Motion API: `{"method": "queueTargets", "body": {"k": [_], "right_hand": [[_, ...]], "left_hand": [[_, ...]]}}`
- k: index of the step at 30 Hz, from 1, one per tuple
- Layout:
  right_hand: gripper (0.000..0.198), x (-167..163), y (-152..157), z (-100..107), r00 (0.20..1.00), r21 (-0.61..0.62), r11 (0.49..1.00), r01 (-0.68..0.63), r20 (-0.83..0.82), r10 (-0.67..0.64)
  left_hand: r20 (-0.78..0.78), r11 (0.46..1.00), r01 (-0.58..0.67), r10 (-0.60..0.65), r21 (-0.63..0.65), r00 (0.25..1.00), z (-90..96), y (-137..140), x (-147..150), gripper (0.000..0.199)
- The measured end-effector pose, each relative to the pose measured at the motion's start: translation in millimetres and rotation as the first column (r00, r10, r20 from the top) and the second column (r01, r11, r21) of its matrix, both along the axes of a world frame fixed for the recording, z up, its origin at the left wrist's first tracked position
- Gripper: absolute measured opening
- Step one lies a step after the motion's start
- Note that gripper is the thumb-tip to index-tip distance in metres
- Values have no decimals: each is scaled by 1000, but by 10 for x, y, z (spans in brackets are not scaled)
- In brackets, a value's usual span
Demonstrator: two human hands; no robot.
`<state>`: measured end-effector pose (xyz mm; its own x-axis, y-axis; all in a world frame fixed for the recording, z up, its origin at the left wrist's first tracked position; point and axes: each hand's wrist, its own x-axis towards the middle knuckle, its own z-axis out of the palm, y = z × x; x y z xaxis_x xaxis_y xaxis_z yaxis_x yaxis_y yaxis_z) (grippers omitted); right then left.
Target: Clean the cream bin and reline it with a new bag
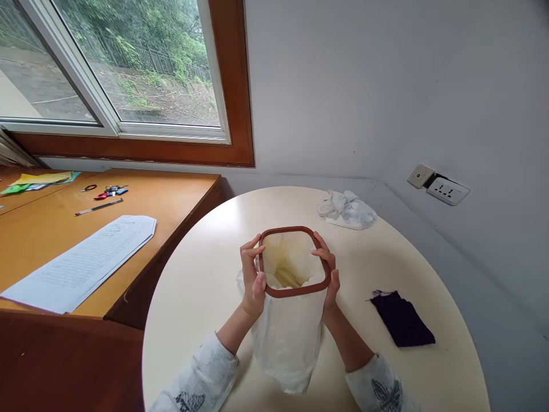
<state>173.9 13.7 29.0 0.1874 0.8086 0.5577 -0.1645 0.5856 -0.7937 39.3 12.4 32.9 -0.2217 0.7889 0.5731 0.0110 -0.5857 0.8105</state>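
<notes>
A small bin with a rounded-square brown rim [295, 292] is between my hands over the round table, its opening tilted toward me. A translucent white plastic bag [288, 337] lines it and hangs down over the near outside. Yellowish colour shows inside the lined opening. My left hand [253, 277] grips the left side of the rim, thumb at the near corner and fingers along the edge. My right hand [329, 269] grips the right side, some fingers reaching over the rim. The bag hides most of the bin's body.
On the round cream table [193, 297], a crumpled white plastic bag [347, 210] lies at the back and a folded dark cloth [403, 320] at the right. The wooden desk [171, 191] at left holds papers [86, 263], a pen [98, 207] and keys [114, 190]. Wall sockets [448, 190] are at right.
</notes>
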Motion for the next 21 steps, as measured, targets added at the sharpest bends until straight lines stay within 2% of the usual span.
{"method": "queueTargets", "body": {"k": [15, 21], "right_hand": [[38, -2, 0, 2, 997, 13, 999, -31, -73, 32], [36, 10, -16, 26, 999, 17, 999, -40, -35, 41]], "left_hand": [[93, 999, 25, -29, 43, 995, -69, 31, 3, 41], [109, 998, 27, -33, 48, 994, -58, 21, 9, 41]]}}
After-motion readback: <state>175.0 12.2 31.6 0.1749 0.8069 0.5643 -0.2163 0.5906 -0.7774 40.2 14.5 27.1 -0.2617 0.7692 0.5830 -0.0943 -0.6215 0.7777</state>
